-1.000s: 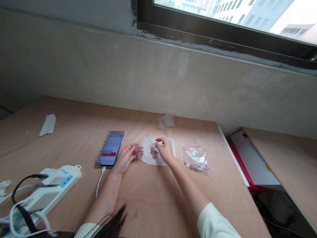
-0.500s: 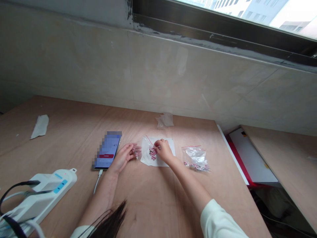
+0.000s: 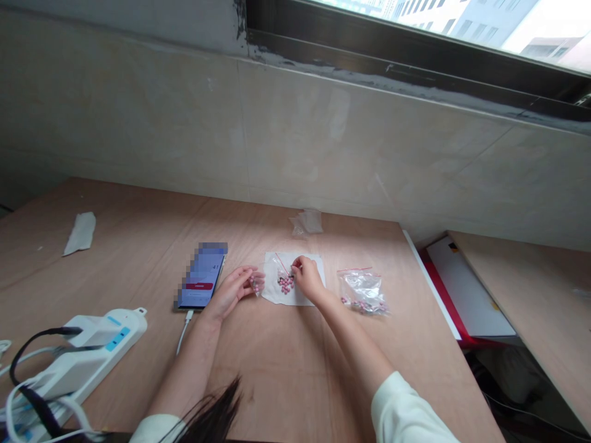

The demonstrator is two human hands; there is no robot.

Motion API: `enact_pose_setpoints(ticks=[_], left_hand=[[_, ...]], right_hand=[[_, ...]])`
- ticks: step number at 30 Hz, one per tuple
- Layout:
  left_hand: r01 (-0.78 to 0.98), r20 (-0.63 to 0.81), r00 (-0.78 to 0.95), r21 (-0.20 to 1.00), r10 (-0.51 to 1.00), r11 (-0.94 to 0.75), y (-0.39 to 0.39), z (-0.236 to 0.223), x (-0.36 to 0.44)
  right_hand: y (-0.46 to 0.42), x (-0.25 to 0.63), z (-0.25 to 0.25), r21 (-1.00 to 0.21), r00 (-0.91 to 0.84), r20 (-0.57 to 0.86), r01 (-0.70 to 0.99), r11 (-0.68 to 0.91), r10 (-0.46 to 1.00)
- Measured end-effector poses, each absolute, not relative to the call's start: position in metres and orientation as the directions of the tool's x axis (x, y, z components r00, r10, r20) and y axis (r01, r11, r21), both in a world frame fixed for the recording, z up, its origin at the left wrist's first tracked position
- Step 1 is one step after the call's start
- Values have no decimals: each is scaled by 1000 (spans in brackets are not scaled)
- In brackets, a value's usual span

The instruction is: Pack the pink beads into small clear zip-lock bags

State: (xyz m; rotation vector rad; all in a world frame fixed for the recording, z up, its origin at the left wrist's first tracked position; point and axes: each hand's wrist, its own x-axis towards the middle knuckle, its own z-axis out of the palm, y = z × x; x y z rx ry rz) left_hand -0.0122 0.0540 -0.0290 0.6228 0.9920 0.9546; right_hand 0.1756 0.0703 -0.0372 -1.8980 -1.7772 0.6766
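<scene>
My left hand [image 3: 229, 291] is closed at the fingertips on a small clear plastic bag [image 3: 257, 283] with a few pink beads in it. Just right of that bag, a pile of pink beads [image 3: 286, 285] lies on a white sheet [image 3: 272, 298]. A clear bag edge with a thin red strip [image 3: 282, 264] shows behind the pile. At the right side of the beads, my right hand [image 3: 308, 277] has thumb and finger pinched together. Whatever is between them is too small to make out.
Right of the sheet lies a clear zip bag [image 3: 363, 291] holding pink beads. Empty plastic bags [image 3: 308, 222] rest near the wall. A phone [image 3: 203, 275] on a charging cable and a loaded power strip [image 3: 104, 351] are at left. A white scrap [image 3: 80, 234] lies farther left.
My right hand has shifted slightly right, uncovering more of the bead pile. The left hand keeps its hold on the small bag. The view has moved a little.
</scene>
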Motion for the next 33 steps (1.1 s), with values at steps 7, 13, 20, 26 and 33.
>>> enact_pose_setpoints(ticks=[7, 13, 20, 26, 33], left_hand=[[-367, -400, 219, 811, 890, 455, 51, -29, -11], [-362, -403, 204, 816, 892, 451, 47, -29, -13], [-363, -414, 189, 813, 891, 455, 43, -27, -14], [-344, -407, 227, 816, 884, 464, 41, -30, -14], [-338, -394, 266, 816, 880, 468, 41, -30, -3]], right_hand=[[62, 190, -45, -601, 120, 1, 794, -95, 993], [51, 189, -44, -575, 165, 36, 810, -115, 986], [34, 181, -42, -551, 118, 54, 832, -69, 992], [34, 182, -34, -690, 139, 77, 722, -47, 987], [39, 175, 4, -887, -47, 23, 460, 43, 999]])
